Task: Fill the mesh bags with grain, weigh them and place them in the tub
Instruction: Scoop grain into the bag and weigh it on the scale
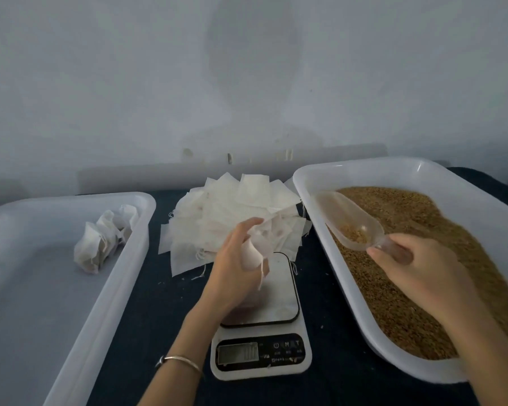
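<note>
The upper half of the frame is filled by a plain pale grey-white painted wall (100, 83), evenly and dimly lit, with no window seen. A faint darker oval patch (251, 54) is noticed on it at upper centre, and a broader dull smudge lies below that. Small chipped, yellowish marks (230, 158) are seen along the wall's lower edge at centre. A low pale ledge or skirting band (129, 177) is seen where the wall meets the surface. The lower half is taken up by a dark navy cloth-covered surface (170, 294), dotted with tiny pale specks.
</note>
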The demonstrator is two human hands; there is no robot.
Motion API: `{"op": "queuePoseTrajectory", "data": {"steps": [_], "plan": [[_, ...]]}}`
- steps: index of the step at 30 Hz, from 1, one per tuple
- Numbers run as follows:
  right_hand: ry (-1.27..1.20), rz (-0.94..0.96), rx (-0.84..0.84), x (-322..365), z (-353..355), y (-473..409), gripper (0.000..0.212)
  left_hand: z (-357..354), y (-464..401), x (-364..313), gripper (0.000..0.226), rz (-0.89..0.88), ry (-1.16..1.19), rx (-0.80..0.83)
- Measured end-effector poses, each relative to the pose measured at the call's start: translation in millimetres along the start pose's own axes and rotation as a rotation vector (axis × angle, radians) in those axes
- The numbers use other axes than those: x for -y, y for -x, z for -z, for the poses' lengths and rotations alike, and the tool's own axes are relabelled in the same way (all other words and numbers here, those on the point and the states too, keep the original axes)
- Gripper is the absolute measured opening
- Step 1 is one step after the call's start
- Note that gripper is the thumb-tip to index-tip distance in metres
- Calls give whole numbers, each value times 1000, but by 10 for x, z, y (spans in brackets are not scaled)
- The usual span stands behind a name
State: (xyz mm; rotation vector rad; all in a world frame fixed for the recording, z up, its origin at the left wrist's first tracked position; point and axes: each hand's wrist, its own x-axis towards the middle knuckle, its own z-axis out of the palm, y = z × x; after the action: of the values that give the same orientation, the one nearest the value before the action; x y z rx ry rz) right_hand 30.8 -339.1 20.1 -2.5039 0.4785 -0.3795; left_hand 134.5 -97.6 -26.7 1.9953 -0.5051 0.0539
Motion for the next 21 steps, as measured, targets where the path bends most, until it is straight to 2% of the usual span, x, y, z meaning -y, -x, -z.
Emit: {"op": "queuePoseTrajectory", "data": {"steps": [4, 11, 16, 18, 21], "plan": [[76, -49, 1, -37, -3, 31, 17, -80, -19, -71, 49, -53, -25, -45], [95, -86, 10, -35, -3, 49, 19, -141, 3, -103, 40, -60, -19, -3], [95, -89, 4, -52, -12, 51, 21, -22, 105, -91, 65, -145, -15, 130], [92, -84, 8, -61, -11, 49, 21, 58, 143, -128, 56, -139, 185, 33], [96, -84, 6, -73, -14, 46, 24, 226, 183, -109, 31, -157, 378, -313]]}}
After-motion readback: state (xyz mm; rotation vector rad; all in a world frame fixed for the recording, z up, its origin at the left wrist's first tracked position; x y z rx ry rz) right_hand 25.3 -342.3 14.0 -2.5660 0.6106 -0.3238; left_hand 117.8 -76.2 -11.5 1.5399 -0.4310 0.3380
